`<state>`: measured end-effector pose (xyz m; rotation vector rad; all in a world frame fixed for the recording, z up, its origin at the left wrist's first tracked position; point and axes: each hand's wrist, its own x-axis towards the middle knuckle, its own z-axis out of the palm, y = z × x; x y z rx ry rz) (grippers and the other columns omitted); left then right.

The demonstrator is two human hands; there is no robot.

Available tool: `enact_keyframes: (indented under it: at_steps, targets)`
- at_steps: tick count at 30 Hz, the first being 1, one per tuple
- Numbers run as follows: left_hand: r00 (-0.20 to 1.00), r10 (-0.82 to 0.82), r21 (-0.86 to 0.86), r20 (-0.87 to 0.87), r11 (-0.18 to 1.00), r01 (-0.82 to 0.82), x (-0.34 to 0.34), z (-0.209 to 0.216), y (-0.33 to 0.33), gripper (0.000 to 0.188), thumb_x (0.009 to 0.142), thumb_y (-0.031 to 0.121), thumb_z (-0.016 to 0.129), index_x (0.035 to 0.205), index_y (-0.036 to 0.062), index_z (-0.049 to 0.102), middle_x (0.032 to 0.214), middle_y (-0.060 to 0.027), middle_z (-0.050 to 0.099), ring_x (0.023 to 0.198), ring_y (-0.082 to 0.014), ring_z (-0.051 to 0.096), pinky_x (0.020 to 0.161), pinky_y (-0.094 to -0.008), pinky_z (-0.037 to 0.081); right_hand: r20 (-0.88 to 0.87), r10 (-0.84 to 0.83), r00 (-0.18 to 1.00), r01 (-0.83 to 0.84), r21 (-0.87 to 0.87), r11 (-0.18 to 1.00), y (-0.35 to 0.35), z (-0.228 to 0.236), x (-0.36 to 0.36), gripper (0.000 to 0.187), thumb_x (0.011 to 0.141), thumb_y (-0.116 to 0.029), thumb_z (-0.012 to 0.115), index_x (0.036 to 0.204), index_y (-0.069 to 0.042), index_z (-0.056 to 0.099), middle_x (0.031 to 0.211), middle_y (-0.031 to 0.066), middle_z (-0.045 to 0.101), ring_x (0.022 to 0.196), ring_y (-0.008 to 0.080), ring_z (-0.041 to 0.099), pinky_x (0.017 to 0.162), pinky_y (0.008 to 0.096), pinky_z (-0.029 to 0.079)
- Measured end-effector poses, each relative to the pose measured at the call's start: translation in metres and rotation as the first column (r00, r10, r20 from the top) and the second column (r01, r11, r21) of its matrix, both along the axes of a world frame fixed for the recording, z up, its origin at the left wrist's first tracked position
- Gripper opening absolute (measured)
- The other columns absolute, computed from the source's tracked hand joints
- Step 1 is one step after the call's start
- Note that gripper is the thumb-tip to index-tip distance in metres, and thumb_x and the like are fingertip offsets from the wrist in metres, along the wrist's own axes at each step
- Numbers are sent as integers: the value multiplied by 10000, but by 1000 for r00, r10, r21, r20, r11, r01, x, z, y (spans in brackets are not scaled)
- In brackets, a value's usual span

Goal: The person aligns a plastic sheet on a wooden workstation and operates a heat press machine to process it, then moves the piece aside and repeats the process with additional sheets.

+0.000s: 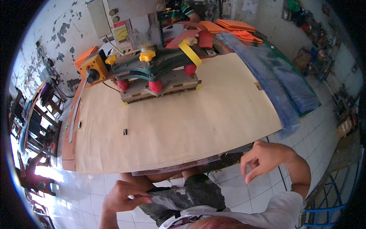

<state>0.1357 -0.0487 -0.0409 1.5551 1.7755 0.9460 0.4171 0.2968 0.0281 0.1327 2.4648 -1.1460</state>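
Note:
My left hand is over my lap, in front of the table's near edge. Its fingers are pinched together, with a small pale spot between them that I cannot make out. Off the table's near right corner is my right hand, fingers loosely curled and thumb apart, with nothing visible in it. Both hands are nearest to the large cream sheet covering the tabletop. Over the sheet's far part stands a press machine, with yellow knobs, red round feet and a long metal block beneath.
A yellow control box sits left of the press, near a metal ruler. Folded orange cloths and blue plastic sheeting lie at the right. A small dark piece rests on the sheet. Another person's arm shows behind.

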Motion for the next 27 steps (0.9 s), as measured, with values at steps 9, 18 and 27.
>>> enact_keyframes:
  at_steps: [9,18,27]
  targets:
    - [856,337,141,-391,941,-306,-33,28,-32,232,603,153,918,686,40,733,503,-27,601,391,-86,503,402,-231,354,-184,-372,910,400,150,904,62,15,40,157,708,-145,843,729,-47,721,600,8,653,532,37,526,494,234,410]
    - [704,483,85,-520,850,-521,-77,47,-36,248,573,77,906,727,5,726,641,-64,664,509,-100,604,457,-234,457,-540,-394,743,607,296,738,109,8,46,220,658,-116,870,643,-30,668,520,-7,561,481,15,404,437,238,295]
    - [608,573,169,-550,789,-590,-142,53,-56,97,670,11,803,734,9,730,728,-96,709,649,-155,664,617,-278,519,-614,-419,669,692,307,654,144,23,63,255,599,-32,871,595,-15,617,493,4,533,456,21,400,439,234,263]
